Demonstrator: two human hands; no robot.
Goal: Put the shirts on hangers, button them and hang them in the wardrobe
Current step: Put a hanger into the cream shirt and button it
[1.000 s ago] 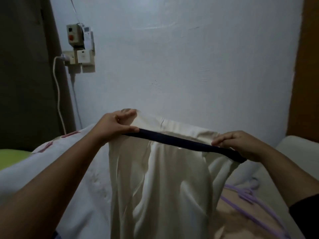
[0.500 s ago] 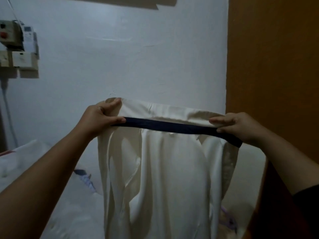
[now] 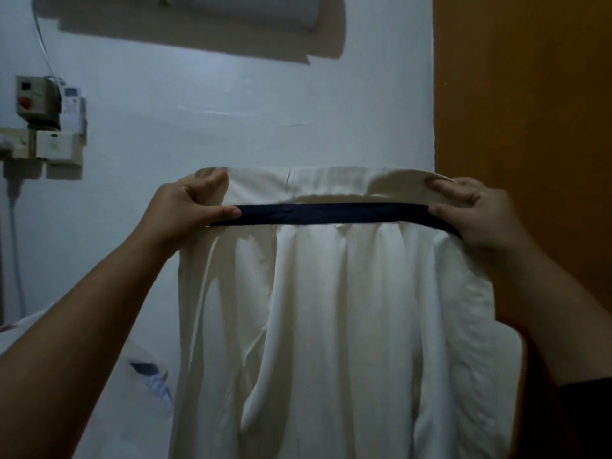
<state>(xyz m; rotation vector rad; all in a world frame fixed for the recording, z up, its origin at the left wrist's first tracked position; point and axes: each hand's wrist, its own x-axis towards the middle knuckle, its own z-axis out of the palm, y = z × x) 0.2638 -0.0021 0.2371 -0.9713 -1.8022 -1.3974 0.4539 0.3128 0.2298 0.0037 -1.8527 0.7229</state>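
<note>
The left hand [image 3: 188,210], at about nine o'clock from the garment's centre, is pinching the left end of the cream shirt [image 3: 331,326], its thumb pressing along the dark band [image 3: 334,214] and its fingers curling behind the folded top edge. The shirt is hanging in the air in front of the pale wall [image 3: 231,111], its body falling in loose vertical folds toward six o'clock, with the bed [image 3: 139,376] lying below at seven o'clock. The dark band is running level between the two hands; whether it is a trim or a hanger bar cannot be told. The right hand [image 3: 473,210], at three o'clock, is pinching the other end in the same manner, close to the orange-brown wardrobe panel [image 3: 523,127]. Done well, this step is probably calling for even tension at both ends, so the top edge is staying flat and the shoulders are lining up before a hanger is going in; letting one side sag is risking a twisted drape.
</note>
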